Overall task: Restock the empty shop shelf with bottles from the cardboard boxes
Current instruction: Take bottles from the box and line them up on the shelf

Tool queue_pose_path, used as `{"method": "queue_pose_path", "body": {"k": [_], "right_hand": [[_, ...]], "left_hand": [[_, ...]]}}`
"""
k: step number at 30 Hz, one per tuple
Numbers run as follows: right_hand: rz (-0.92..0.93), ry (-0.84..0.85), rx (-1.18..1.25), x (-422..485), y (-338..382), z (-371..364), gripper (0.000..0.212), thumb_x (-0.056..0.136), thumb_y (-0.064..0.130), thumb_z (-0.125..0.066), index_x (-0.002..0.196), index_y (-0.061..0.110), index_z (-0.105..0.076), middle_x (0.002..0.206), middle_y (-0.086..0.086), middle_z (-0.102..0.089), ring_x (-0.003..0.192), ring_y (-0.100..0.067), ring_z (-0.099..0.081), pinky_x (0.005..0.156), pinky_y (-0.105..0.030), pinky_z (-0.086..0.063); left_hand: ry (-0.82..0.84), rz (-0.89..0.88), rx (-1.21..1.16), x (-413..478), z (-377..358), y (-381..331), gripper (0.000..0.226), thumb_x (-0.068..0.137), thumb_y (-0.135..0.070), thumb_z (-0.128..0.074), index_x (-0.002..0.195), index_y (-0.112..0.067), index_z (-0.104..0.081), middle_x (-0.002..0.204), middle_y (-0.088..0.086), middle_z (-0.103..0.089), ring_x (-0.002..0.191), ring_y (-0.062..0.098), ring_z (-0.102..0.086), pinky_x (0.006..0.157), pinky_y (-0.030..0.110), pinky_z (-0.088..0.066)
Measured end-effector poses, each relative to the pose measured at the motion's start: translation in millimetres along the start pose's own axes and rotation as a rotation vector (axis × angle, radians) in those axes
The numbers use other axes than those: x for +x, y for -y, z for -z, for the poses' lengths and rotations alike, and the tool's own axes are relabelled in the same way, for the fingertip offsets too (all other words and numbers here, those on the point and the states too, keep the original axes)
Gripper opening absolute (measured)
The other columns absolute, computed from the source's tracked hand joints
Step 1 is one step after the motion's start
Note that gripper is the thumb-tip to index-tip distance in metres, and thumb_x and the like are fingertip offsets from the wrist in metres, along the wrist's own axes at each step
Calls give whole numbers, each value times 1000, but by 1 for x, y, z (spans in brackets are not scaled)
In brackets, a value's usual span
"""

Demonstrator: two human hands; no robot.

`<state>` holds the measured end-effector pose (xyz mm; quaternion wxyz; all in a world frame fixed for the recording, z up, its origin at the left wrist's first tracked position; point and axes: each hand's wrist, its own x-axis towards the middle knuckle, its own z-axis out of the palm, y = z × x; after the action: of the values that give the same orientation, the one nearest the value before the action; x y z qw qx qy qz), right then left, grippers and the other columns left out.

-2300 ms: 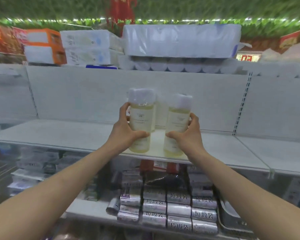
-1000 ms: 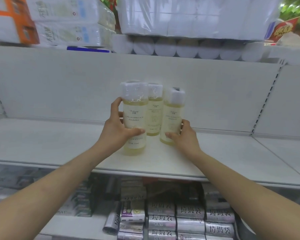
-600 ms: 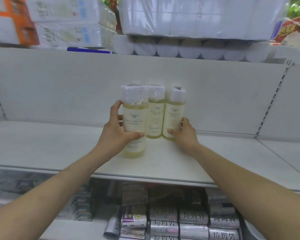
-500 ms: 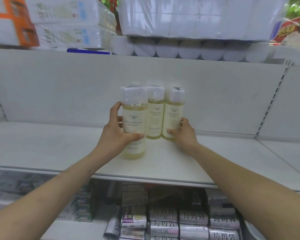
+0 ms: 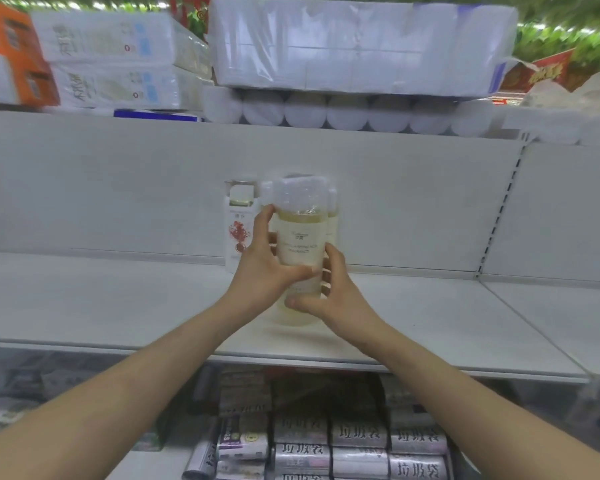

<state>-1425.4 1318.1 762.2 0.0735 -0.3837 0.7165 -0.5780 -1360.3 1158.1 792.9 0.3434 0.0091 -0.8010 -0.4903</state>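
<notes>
Pale-yellow bottle (image 5: 300,244), white-capped, upright

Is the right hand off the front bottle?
No, the right hand grips the front bottle near its base, and the left hand is wrapped round its middle.

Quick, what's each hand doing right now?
Left hand: grips the clear plastic bottle of pale yellow liquid.
Right hand: holds the same bottle, lower down.
</notes>
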Motion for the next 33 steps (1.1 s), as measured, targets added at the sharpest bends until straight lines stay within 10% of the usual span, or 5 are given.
{"method": "queue_pose_path", "body": {"k": [5,15,28,33], "right_hand": [[-36,-245,-67,0,-2,40,82,69,32,-96,132,35,-43,109,38,-67,99,7,-71,74,-19,-60],[-160,-244,-100,16,-45,90,87,70,25,-97,136,32,-40,128,15,-66,120,-10,-66,97,-39,-60],[-156,-323,-288,28,-56,101,66,79,26,-93,130,24,-52,113,15,-65,104,-10,-67,76,-26,-53],[-158,-340,-252,46,-63,95,59,81,22,-91,126,30,-54,110,21,-65,101,-1,-66,76,-23,-53]], "left_hand": [[127,3,60,6,-48,-18,114,77,-29,-94,163,-40,-20,123,-15,-63,107,-9,-63,81,19,-61],[275,-65,614,11,-54,28,58,106,-43,-63,156,-16,-50,156,4,-46,142,26,-48,115,42,-43],[239,-286,1015,28,-54,29,72,103,-34,-65,166,-24,-33,178,11,-3,159,38,-15,117,51,-46],[222,-372,1016,34,-62,37,81,97,-13,-64,168,-33,-30,175,18,-15,155,45,-24,120,54,-41]]}}
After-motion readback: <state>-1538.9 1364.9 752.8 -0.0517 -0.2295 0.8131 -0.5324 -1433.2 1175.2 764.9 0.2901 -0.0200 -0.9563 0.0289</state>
